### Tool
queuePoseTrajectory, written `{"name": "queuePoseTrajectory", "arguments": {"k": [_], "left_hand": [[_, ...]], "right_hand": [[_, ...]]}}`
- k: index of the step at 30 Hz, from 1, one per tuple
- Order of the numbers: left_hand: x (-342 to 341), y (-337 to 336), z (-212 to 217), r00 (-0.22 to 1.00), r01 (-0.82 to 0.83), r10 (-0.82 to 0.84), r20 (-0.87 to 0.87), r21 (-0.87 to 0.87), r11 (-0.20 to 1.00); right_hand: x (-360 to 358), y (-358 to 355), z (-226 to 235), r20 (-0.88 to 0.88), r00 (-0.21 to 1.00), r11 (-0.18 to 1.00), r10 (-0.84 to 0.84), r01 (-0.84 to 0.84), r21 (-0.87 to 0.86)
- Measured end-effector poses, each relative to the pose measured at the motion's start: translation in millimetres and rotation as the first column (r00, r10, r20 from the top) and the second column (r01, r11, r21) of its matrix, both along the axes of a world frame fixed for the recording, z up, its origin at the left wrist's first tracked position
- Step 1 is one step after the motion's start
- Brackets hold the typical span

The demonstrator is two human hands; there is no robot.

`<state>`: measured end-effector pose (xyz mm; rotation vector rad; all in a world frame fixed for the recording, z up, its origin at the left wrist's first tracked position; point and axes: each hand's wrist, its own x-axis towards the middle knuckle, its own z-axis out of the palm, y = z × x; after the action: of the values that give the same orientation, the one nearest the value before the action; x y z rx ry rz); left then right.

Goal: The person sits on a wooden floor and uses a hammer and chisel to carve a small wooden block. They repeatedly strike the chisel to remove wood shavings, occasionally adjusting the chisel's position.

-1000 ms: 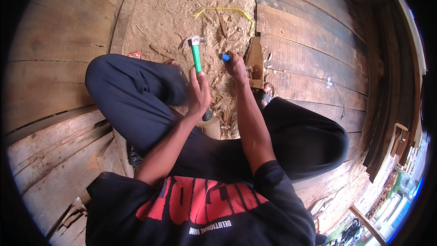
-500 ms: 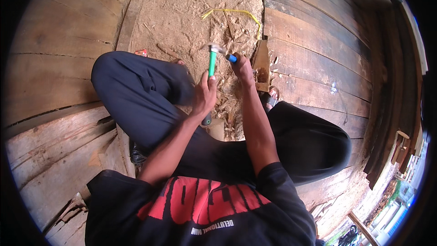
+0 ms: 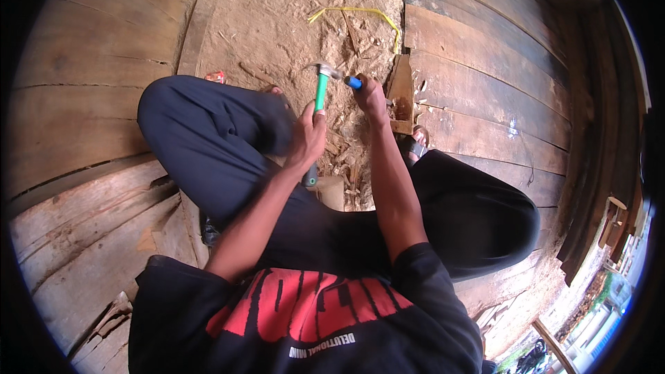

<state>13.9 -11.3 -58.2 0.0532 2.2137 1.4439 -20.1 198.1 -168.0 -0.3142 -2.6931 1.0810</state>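
My left hand (image 3: 308, 140) grips the green handle of a hammer (image 3: 319, 90), whose metal head touches the blue end of a chisel (image 3: 353, 82). My right hand (image 3: 370, 99) is closed around that chisel, which points down at a small wooden block (image 3: 401, 94) lying beside the planks. Wood chips and sawdust (image 3: 346, 145) lie under both hands. My knees in dark trousers frame the spot on either side.
Wide wooden planks (image 3: 485, 76) run along the right, and more boards (image 3: 83, 76) lie on the left. A yellow strip (image 3: 353, 12) curls on the sandy ground at the top. A small red scrap (image 3: 216, 77) sits by my left knee.
The hammer head has swung to the right and now meets the blue end of the chisel. My right hand stays on the chisel.
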Motion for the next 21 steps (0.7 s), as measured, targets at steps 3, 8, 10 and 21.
{"name": "queuePoseTrajectory", "arguments": {"k": [3,8,10,21], "left_hand": [[16.0,15.4,15.5,0.927,-0.356,0.374,-0.035,0.241,0.903],[2.5,4.6,-6.7,0.965,0.054,-0.089,-0.248,-0.144,0.988],[9.1,16.7,17.1,0.976,-0.142,0.142,-0.163,0.016,0.99],[4.5,7.8,-4.2,0.987,-0.156,0.159,-0.032,0.076,0.985]], "right_hand": [[-0.2,2.3,-11.5,-0.055,0.998,1.0,-0.008,0.009,0.01],[-0.3,-2.9,-7.9,-0.007,1.0,1.0,0.0,0.0,0.016],[-3.7,1.4,-10.6,-0.053,0.999,1.0,-0.003,0.004,0.014],[-5.2,-1.1,-13.1,0.046,0.998,0.999,0.052,-0.052,-0.004]]}}
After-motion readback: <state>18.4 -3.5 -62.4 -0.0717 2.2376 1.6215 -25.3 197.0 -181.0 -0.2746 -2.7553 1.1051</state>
